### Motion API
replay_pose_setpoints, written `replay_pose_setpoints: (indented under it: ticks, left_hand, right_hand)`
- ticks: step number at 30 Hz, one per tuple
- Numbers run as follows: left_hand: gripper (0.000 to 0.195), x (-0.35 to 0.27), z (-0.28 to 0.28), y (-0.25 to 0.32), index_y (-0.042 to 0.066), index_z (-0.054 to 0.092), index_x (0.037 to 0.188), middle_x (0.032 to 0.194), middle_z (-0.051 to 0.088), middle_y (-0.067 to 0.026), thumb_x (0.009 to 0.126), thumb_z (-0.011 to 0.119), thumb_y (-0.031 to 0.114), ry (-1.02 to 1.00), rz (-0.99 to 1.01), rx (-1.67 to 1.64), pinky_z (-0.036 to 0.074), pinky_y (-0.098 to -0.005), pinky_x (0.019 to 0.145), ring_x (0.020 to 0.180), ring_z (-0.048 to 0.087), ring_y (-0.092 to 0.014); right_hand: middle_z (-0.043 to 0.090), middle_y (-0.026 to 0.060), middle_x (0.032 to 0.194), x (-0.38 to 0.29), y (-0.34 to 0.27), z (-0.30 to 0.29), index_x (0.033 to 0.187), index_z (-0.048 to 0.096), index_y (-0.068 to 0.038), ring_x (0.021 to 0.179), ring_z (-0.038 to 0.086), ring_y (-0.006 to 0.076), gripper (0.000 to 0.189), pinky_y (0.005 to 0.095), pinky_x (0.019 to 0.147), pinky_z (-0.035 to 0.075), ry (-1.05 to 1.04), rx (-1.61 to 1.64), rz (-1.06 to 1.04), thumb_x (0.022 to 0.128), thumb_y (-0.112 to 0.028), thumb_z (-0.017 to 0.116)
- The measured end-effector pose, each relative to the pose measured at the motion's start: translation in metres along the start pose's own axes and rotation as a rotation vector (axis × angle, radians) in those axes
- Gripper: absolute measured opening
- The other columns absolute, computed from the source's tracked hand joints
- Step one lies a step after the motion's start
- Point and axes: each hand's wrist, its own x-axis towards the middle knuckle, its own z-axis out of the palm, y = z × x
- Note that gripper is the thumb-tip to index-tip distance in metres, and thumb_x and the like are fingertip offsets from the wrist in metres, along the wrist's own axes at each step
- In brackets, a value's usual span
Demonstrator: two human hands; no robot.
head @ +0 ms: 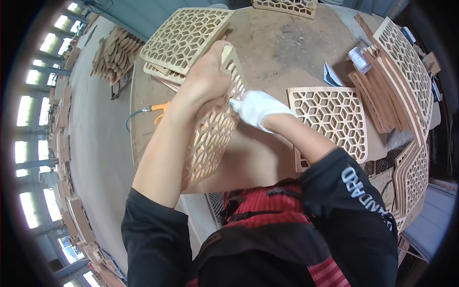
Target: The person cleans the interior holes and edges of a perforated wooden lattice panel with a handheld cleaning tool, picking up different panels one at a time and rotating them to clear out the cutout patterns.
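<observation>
My bare left hand (211,73) grips the upper end of a wooden lattice panel (212,140). The panel stands tilted on edge over the table, its geometric cut-outs seen at a slant. My right hand (258,109) wears a white glove, its fingertips at the panel's right face. A small pale grey tip shows at those fingers; whether it is a held piece or part of the glove is unclear. Another lattice panel (328,122) lies flat, partly behind my right forearm. Beyond my left hand is a stack of similar panels (186,37).
An orange air blow gun (159,107) with a teal hose lies by my left forearm. Curved wooden pieces (376,104) and leaning lattice panels (405,61) crowd the table's right side. Another panel (287,7) stands at the far edge. A wood pile (116,53) sits beyond the table.
</observation>
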Motion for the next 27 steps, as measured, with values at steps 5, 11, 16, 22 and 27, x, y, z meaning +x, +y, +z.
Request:
replay_pose_setpoints:
  ticks: [5, 11, 16, 22, 27]
  left_hand:
    - [0.061, -0.008, -0.002, 0.011, 0.005, 0.049, 0.136, 0.108, 0.066, -0.0179, 0.076, 0.061, 0.001, -0.042, -0.118, -0.102, 0.049, -0.0354, 0.091, 0.1, 0.063, -0.026]
    - [0.059, -0.002, -0.009, -0.014, 0.006, 0.049, 0.136, 0.11, 0.066, -0.0161, 0.079, 0.062, 0.002, 0.022, 0.01, 0.049, 0.049, -0.0334, 0.092, 0.101, 0.062, -0.024]
    - [0.057, -0.005, -0.003, 0.015, 0.004, 0.05, 0.135, 0.107, 0.065, -0.0162, 0.079, 0.06, -0.001, -0.04, -0.081, -0.057, 0.049, -0.0338, 0.089, 0.098, 0.062, -0.023]
    - [0.059, -0.006, -0.001, 0.009, 0.005, 0.049, 0.136, 0.109, 0.066, -0.0171, 0.078, 0.059, -0.001, 0.014, -0.013, -0.011, 0.049, -0.0361, 0.092, 0.099, 0.063, -0.026]
    - [0.059, -0.003, -0.002, 0.005, 0.005, 0.049, 0.136, 0.112, 0.065, -0.0179, 0.078, 0.062, 0.001, 0.033, -0.03, -0.018, 0.05, -0.0362, 0.089, 0.098, 0.064, -0.027]
  right_hand:
    - [0.066, 0.0265, 0.117, -0.007, 0.006, -0.008, 0.114, 0.069, 0.001, 0.11, 0.062, 0.044, 0.055, 0.0476, 0.096, 0.048, -0.065, -0.003, 0.056, 0.098, -0.046, 0.045]
    - [0.067, 0.0306, 0.096, 0.002, 0.015, -0.002, 0.105, 0.072, -0.003, 0.093, 0.065, 0.0473, 0.045, 0.0477, 0.083, 0.049, 0.04, 0.039, -0.059, 0.094, -0.042, 0.054]
    - [0.068, 0.0277, 0.095, 0.004, 0.017, -0.013, 0.111, 0.07, 0.0, 0.085, 0.065, 0.0452, 0.044, 0.0467, 0.077, 0.051, -0.002, 0.034, 0.078, 0.093, -0.036, 0.052]
    - [0.067, 0.0258, 0.08, 0.017, 0.039, 0.004, 0.096, 0.072, 0.002, 0.077, 0.067, 0.0404, 0.044, 0.0436, 0.074, 0.051, 0.026, 0.037, -0.045, 0.092, -0.038, 0.055]
    - [0.061, 0.0169, 0.061, 0.01, 0.047, -0.002, 0.08, 0.071, 0.0, 0.053, 0.057, 0.0297, 0.029, 0.0419, 0.056, 0.046, -0.01, -0.025, -0.003, 0.088, -0.025, 0.059]
